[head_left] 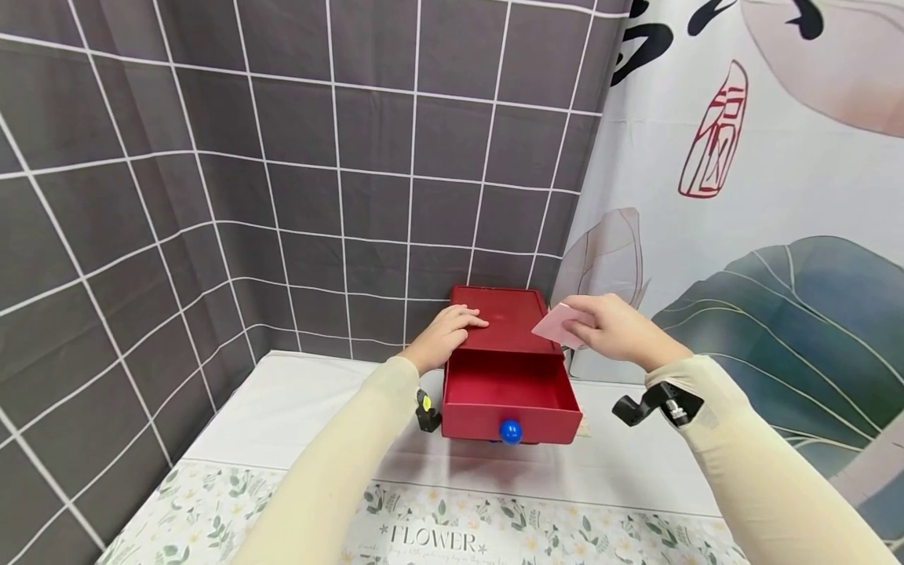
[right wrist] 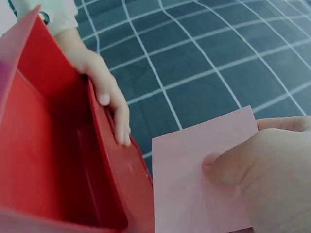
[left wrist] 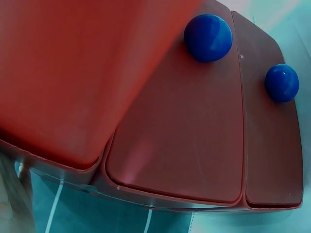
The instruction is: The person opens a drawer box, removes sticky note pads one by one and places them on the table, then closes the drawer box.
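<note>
My right hand (head_left: 617,329) pinches a pink card (head_left: 559,324) above the open drawer (head_left: 510,392); my left hand (head_left: 443,336) lies flat on the box (head_left: 504,318) top.

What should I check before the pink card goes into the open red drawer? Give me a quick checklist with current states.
1. Top drawer pulled out far enough to take the card: ok.
2. Drawer interior free of other items: ok as far as the head and right wrist views show; the back part is hidden under the box top.
3. Pink card secured: ok, right hand pinches it by one edge.
4. Red box steadied: ok, left hand rests flat on its top.
5. Card over the opening: not ok, it sits above the box's right rear corner.
6. Lower drawer shut: ok.
</note>
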A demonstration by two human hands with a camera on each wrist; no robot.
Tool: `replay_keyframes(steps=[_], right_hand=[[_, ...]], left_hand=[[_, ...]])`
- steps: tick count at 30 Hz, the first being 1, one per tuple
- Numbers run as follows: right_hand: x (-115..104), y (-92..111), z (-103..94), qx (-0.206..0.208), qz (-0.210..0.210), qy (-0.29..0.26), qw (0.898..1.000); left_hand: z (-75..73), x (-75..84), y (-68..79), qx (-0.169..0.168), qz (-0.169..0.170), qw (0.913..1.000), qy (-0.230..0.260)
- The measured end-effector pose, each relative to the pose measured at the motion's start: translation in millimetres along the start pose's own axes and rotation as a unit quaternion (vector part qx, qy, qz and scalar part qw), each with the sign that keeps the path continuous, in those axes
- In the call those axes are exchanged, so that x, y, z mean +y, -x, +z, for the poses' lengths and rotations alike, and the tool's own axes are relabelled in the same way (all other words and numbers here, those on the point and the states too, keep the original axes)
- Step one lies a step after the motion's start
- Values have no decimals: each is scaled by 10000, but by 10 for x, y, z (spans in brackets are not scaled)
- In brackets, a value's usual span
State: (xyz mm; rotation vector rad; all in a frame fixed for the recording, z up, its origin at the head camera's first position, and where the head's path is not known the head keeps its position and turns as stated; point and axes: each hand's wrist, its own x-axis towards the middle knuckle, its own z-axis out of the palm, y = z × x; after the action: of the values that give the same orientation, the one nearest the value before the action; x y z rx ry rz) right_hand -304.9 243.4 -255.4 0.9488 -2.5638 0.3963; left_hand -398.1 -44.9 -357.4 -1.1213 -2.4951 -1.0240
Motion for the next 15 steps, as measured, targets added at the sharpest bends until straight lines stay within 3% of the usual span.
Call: replay_keyframes(steps=[8,15], right_hand=[[328,242,146,358,991,-113,9944],[642,562,376,600,2166,-569,9727]], left_hand=[[12,-2,-9,-7,5,10000,-8],[25,-2,-25,-48,-34,10000,14]])
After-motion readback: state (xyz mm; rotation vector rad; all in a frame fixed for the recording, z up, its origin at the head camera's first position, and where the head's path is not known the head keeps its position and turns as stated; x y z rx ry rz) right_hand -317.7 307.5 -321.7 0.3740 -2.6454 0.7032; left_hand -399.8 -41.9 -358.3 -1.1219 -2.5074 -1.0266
